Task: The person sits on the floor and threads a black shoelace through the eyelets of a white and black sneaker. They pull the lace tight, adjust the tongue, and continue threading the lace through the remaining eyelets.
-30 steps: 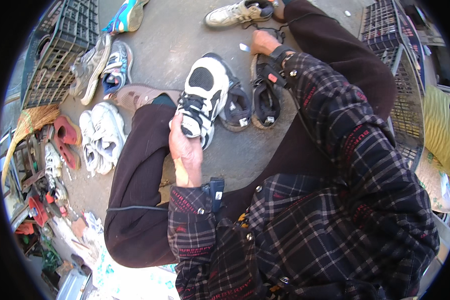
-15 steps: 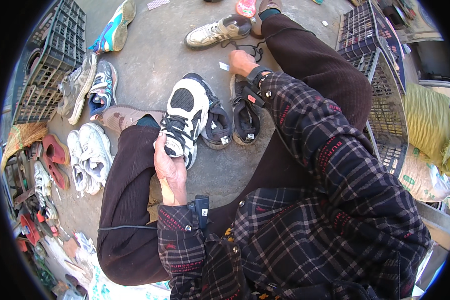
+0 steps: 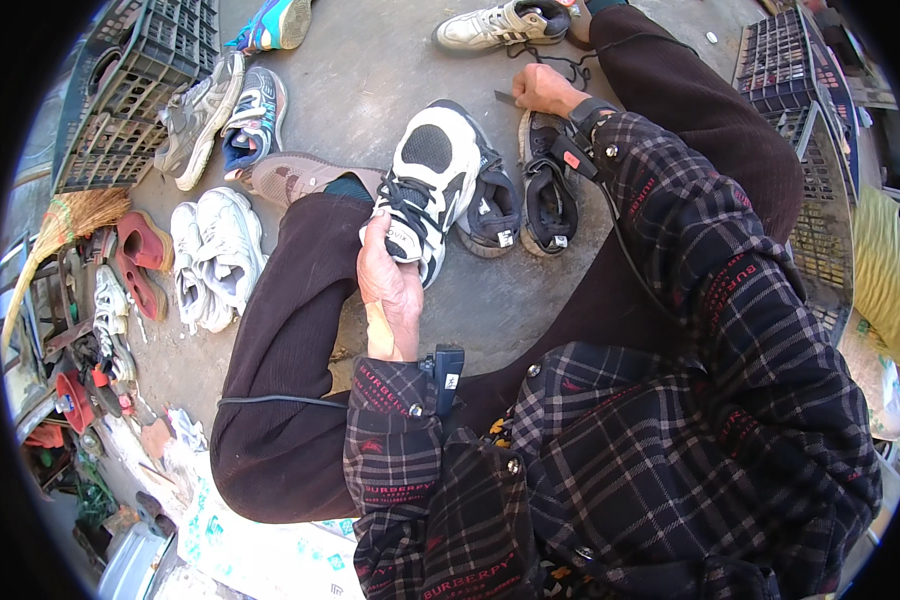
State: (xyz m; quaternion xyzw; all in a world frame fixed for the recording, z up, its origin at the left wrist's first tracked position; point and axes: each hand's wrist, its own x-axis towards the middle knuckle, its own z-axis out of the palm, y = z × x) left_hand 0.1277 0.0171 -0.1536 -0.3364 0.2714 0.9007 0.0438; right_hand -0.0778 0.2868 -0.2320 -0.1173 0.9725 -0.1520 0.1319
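Observation:
My left hand (image 3: 392,290) is closed on the tongue end of a white sneaker (image 3: 432,150) with black mesh and black laces. The sneaker lies toe away from me, overlapping one dark shoe (image 3: 493,212). A matching dark shoe (image 3: 549,205) stands to its right, opening toward me. Just beyond that shoe's far end, my right hand (image 3: 546,90) is closed round a thin flat strip (image 3: 505,98), perhaps a blade. Most of the strip is hidden in the fist. Loose dark laces (image 3: 577,68) lie past this hand, by a beige sneaker (image 3: 500,27).
Black plastic crates stand at the left (image 3: 135,90) and right (image 3: 820,150). White sneakers (image 3: 215,255), red shoes (image 3: 142,250), and grey and blue sneakers (image 3: 255,118) sit on the left. A straw broom (image 3: 55,240) leans there. My legs flank the work area.
The whole view has shifted, so everything sits further right and higher. The strip in my right hand has turned and now looks dark instead of pale. My left hand keeps its hold on the sneaker.

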